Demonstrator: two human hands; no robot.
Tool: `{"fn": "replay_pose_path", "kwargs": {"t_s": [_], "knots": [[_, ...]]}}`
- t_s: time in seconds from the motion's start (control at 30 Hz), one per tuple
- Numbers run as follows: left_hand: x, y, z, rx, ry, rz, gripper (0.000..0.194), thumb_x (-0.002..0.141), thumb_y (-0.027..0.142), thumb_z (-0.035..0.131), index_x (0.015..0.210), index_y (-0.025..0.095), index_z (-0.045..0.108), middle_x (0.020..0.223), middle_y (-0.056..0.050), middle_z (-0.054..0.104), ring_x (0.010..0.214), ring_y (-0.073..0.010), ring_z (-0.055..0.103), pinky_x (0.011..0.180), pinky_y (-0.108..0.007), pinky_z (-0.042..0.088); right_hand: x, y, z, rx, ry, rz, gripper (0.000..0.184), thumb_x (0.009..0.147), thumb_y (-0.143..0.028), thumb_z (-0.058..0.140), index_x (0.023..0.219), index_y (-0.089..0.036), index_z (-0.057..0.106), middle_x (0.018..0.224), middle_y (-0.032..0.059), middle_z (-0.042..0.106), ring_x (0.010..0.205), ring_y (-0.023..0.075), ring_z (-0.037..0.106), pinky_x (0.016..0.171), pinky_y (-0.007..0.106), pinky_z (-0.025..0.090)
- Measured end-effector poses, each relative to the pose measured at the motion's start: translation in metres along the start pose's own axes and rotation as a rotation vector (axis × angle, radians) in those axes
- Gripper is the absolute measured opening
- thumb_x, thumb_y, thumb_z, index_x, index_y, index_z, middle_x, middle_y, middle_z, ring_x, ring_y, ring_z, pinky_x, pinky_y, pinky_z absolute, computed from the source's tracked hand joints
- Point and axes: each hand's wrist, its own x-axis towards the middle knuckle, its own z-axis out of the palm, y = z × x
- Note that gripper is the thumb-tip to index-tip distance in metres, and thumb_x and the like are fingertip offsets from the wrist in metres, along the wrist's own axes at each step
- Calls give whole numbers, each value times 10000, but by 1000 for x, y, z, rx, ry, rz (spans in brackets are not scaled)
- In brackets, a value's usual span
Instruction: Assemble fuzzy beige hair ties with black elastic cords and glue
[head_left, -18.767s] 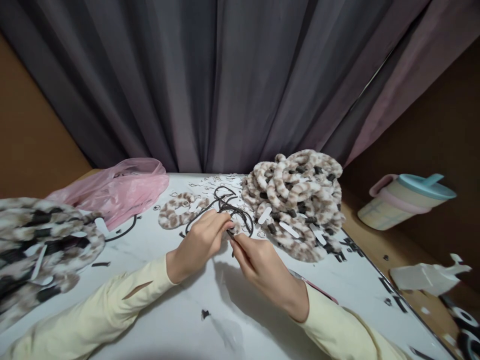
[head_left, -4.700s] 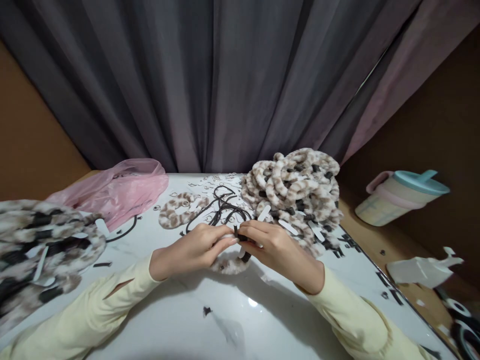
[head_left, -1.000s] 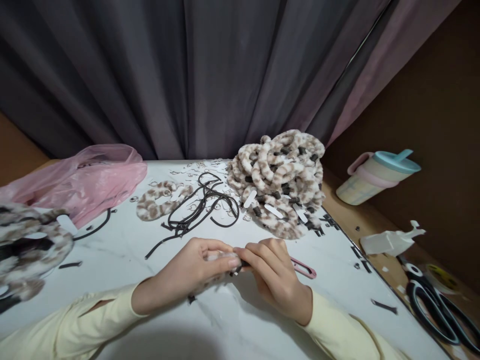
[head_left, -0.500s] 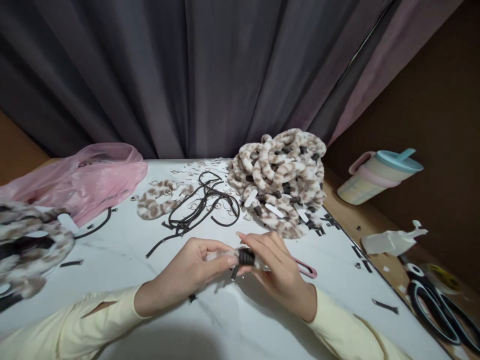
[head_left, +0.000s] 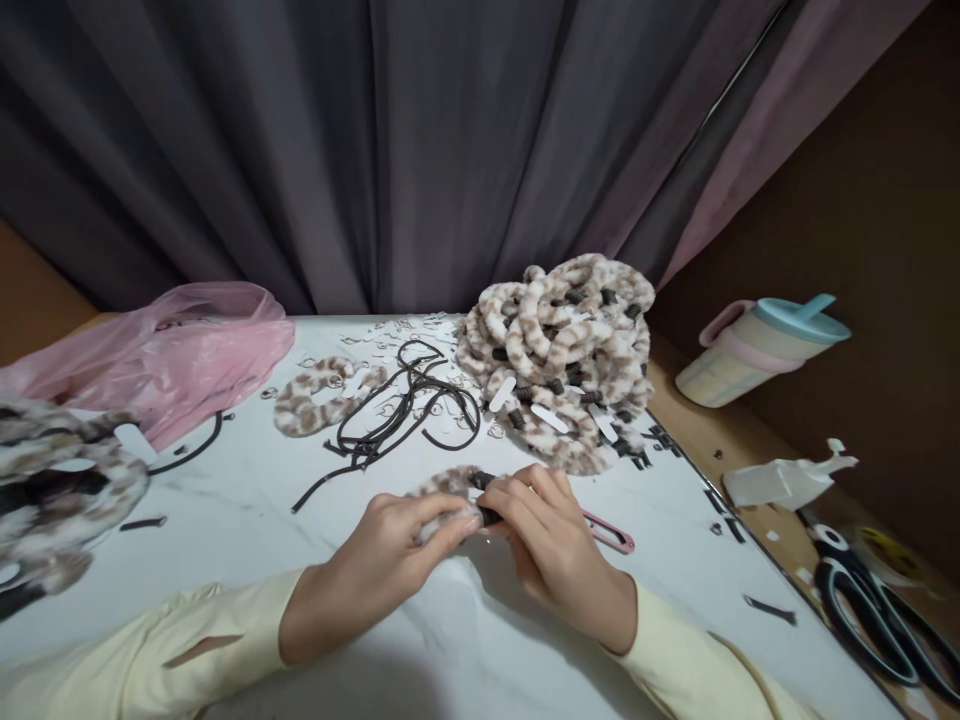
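Both hands meet at the middle of the white table (head_left: 225,500). My left hand (head_left: 382,560) is closed, pinching a furry leopard-print hair loop (head_left: 448,484) near its dark wrapped joint. My right hand (head_left: 547,540) is closed too, its fingers pinching the dark cord wrap on the same loop. The loop arcs up just beyond my fingertips. A tangle of black elastic cords (head_left: 409,410) lies on the table just past the hands.
A big heap of furry loops (head_left: 562,350) sits back right, one loose loop (head_left: 315,400) back centre, another heap (head_left: 52,490) far left. A pink plastic bag (head_left: 157,355) lies at back left. Pink snips (head_left: 609,532) rest by my right hand. A cup (head_left: 757,350) and scissors (head_left: 870,600) lie on the right.
The furry loop has turned in my fingers, so its arc now stands above them. Both hands stayed together at the table's middle, shifting slightly nearer to me.
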Motion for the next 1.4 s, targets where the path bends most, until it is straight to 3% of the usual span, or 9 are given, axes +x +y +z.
{"fn": "replay_pose_path", "kwargs": {"t_s": [0.1, 0.2, 0.4, 0.53, 0.8, 1.0, 1.1, 1.27, 1.4], "knots": [[1, 0, -1, -4, -31, 10, 286, 834, 378, 500, 811, 171, 696, 699, -11, 660, 588, -123, 514, 572, -198, 376, -1, 0, 4, -77, -21, -35, 178, 849, -44, 381, 891, -108, 541, 758, 74, 566, 705, 184, 389, 592, 322, 264], [4, 3, -6, -136, -108, -90, 307, 814, 391, 511, 761, 148, 692, 627, 2, 595, 543, -102, 429, 497, -193, 319, -1, 0, 6, -106, -31, -38, 185, 878, -76, 369, 881, -102, 553, 738, 73, 550, 694, 186, 379, 595, 325, 259], [7, 9, -12, -330, -106, -220, 293, 744, 391, 562, 762, 127, 689, 563, 18, 535, 495, -87, 358, 460, -191, 278, 1, 0, 5, -220, -16, -105, 237, 938, -164, 377, 1111, -103, 527, 787, 66, 590, 706, 181, 416, 609, 322, 272], [7, 8, -11, -330, -140, -230, 299, 743, 400, 565, 750, 120, 669, 518, 38, 456, 477, -78, 302, 442, -193, 242, 1, 3, 7, -277, 8, -168, 238, 936, -128, 338, 956, -118, 574, 755, 69, 589, 682, 179, 409, 594, 326, 260], [6, 11, -10, -341, -194, -211, 270, 763, 366, 566, 679, 118, 631, 479, 54, 417, 451, -67, 311, 430, -195, 231, -3, 1, 12, -127, 17, -102, 259, 930, -97, 302, 869, -100, 554, 703, 68, 554, 654, 170, 369, 586, 316, 263], [6, 13, -12, -441, -235, -316, 308, 749, 409, 575, 700, 109, 622, 454, 45, 445, 407, -63, 322, 397, -187, 217, 3, 4, 2, 31, -38, -64, 217, 953, -238, 381, 1064, -99, 506, 735, 48, 564, 687, 166, 411, 606, 293, 300], [6, 11, -11, -411, -219, -297, 332, 753, 431, 572, 702, 105, 619, 485, 31, 463, 433, -71, 349, 412, -190, 234, 4, 6, 2, 88, -86, -71, 170, 953, -198, 360, 975, -121, 510, 771, 59, 572, 681, 163, 404, 612, 292, 303], [7, 5, -8, -425, -215, -233, 326, 758, 415, 586, 690, 99, 626, 511, 53, 386, 480, -61, 278, 440, -189, 205, 0, 6, 10, 99, -32, -29, 163, 935, -126, 335, 894, -138, 492, 738, 53, 549, 667, 164, 390, 602, 293, 292], [10, 3, -10, -517, -207, -293, 345, 743, 447, 599, 730, 103, 629, 451, 89, 292, 431, -49, 191, 413, -195, 149, -1, 6, 6, 42, 14, -28, 120, 927, -163, 399, 990, -130, 496, 929, 92, 604, 834, 189, 448, 711, 319, 341]]}}
